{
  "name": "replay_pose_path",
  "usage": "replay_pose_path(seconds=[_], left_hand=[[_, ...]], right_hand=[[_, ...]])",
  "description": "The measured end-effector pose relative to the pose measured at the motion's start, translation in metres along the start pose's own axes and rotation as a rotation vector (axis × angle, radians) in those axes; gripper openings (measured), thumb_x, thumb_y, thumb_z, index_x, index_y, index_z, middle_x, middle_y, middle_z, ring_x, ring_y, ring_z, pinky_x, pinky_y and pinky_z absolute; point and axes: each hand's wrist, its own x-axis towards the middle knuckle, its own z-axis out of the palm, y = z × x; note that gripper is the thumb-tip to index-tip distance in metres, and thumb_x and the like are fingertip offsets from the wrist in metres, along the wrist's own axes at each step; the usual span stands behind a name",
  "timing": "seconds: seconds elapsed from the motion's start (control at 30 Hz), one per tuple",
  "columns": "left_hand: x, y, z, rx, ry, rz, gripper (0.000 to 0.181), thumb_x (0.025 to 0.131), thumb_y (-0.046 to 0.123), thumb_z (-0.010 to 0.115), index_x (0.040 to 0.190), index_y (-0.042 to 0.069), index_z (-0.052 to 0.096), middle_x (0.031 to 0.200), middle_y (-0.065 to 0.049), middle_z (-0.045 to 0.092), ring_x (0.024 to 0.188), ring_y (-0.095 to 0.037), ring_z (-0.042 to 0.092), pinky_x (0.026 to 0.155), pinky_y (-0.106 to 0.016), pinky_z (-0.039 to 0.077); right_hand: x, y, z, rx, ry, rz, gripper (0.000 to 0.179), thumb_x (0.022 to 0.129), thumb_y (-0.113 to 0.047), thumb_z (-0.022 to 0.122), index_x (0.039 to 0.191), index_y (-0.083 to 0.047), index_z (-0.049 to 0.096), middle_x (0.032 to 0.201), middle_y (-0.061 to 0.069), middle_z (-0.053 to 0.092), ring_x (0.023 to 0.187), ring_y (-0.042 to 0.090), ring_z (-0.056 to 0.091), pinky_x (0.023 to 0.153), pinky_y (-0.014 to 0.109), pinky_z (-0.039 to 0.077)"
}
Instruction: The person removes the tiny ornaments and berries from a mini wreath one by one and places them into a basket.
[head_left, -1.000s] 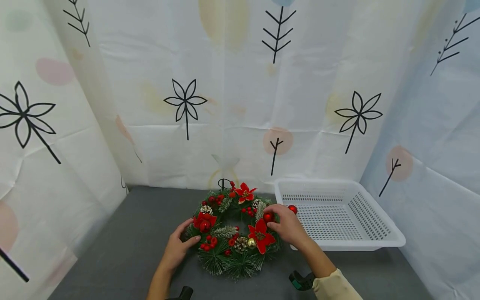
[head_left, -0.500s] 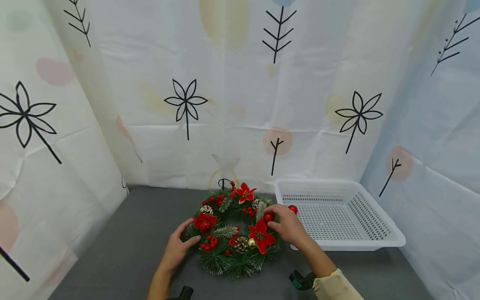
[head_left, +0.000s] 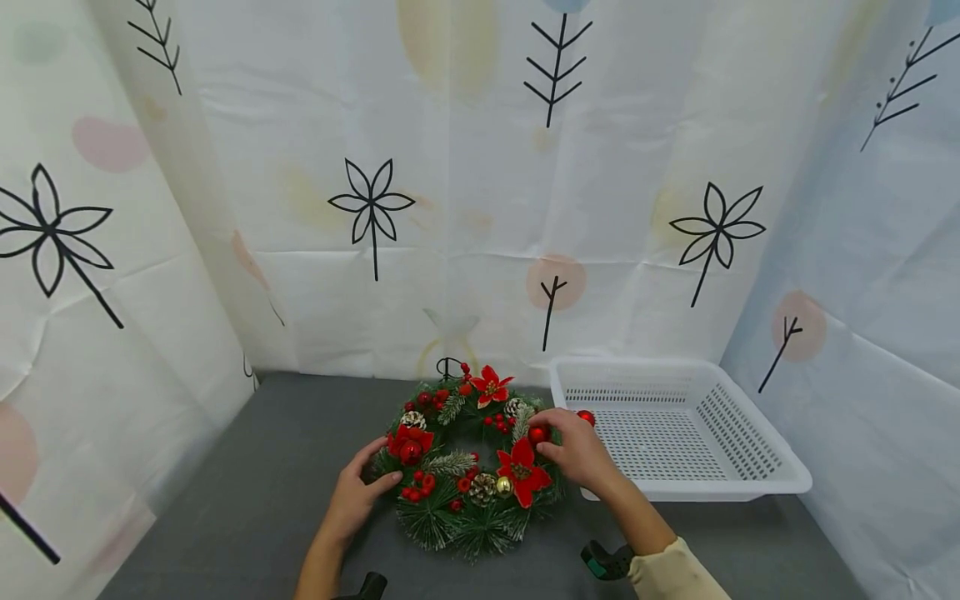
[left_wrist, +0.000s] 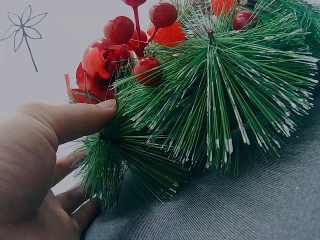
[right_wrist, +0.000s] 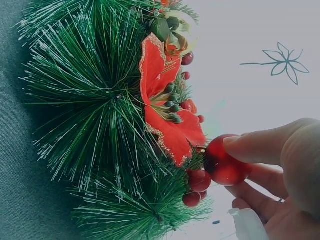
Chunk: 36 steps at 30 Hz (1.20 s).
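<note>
A green Christmas wreath point(head_left: 480, 529) lies on the grey table, dressed with red poinsettias, berries and pine cones. At its left edge my left hand point(head_left: 356, 493) holds it, the thumb point(left_wrist: 80, 120) above the needles and the other fingers lower down at the rim. On the right side my right hand point(head_left: 576, 450) pinches a shiny red ball ornament point(right_wrist: 225, 162) between thumb and fingers. That ball sits against the wreath, beside a large red poinsettia point(right_wrist: 162, 107) with glittery edges. A gold ball point(head_left: 504, 486) is set near the same flower.
To the right stands a white perforated plastic basket point(head_left: 757, 492), close behind the right hand. Another red ball point(head_left: 586, 418) shows at its left rim. Patterned cloth walls point(head_left: 450, 208) enclose the table at the back and sides.
The right hand and the ball it pinches shift very slightly to the right. The left hand and the wreath stay put.
</note>
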Motion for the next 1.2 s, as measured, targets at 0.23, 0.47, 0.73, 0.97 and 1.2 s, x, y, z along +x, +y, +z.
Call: replay_pose_path(seconds=[0.23,0.47,0.73,0.97,1.2], left_hand=[[0.0,0.001,0.0,-0.011,-0.011,-0.017,0.065,0.085,0.016,0.076,0.143,0.008,0.048,0.15,-0.02,0.037,0.139,-0.042,0.028,0.106,-0.059,0.027],[0.0,0.0,-0.001,-0.011,-0.015,-0.016,0.065,0.085,0.016,0.076,0.143,0.007,0.047,0.15,-0.02,0.036,0.139,-0.042,0.028,0.106,-0.06,0.026],[-0.002,0.002,-0.001,-0.015,-0.023,-0.019,0.064,0.086,0.016,0.075,0.144,0.008,0.047,0.151,-0.02,0.036,0.139,-0.042,0.027,0.106,-0.06,0.026],[-0.001,0.003,-0.001,-0.023,-0.02,-0.022,0.064,0.086,0.017,0.076,0.143,0.007,0.047,0.15,-0.02,0.036,0.139,-0.042,0.027,0.107,-0.06,0.025],[-0.001,0.002,-0.001,-0.021,-0.019,-0.027,0.065,0.086,0.017,0.076,0.143,0.008,0.047,0.151,-0.02,0.036,0.139,-0.042,0.027,0.107,-0.06,0.026]], right_hand=[[-0.002,-0.001,-0.003,0.011,0.019,-0.009,0.03,0.082,0.001,0.075,0.11,-0.01,0.07,0.113,0.004,0.065,0.105,0.028,0.06,0.085,0.048,0.05],[-0.004,0.0,-0.004,0.033,0.036,-0.009,0.031,0.081,0.001,0.076,0.109,-0.011,0.071,0.11,0.003,0.065,0.101,0.027,0.062,0.083,0.047,0.051],[-0.009,0.002,-0.007,0.089,0.04,-0.02,0.031,0.082,0.001,0.075,0.11,-0.01,0.07,0.109,0.003,0.065,0.099,0.029,0.063,0.081,0.05,0.051],[-0.012,0.001,-0.009,0.085,0.07,-0.057,0.03,0.082,0.0,0.076,0.11,-0.01,0.07,0.106,0.001,0.066,0.096,0.024,0.062,0.082,0.047,0.051],[-0.016,0.0,-0.012,0.105,0.091,-0.097,0.031,0.082,-0.002,0.076,0.111,-0.009,0.069,0.105,0.0,0.066,0.094,0.021,0.061,0.082,0.048,0.051]])
